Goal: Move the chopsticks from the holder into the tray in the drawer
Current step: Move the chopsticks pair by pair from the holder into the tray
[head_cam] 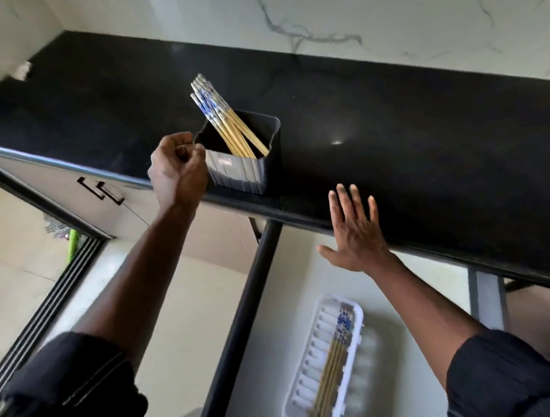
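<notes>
my left grip [176, 165] clenched on nothing beside the holder [241, 164] on the desk [393, 131], right grip [355, 231] released, fingers spread above the drawer [241, 294], chopsticks [222, 119] leaning in holder, few more in tray [324, 367]

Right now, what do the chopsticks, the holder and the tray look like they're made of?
Chopsticks: probably bamboo or light wood, matte yellow shafts, with glossy blue-and-white patterned tops that look painted or lacquered.
Holder: dark grey moulded plastic by its look, with a ribbed wall and a slight sheen.
Tray: white plastic, it seems; thin rim and moulded ridges, though motion blur leaves the finish unclear.
</notes>
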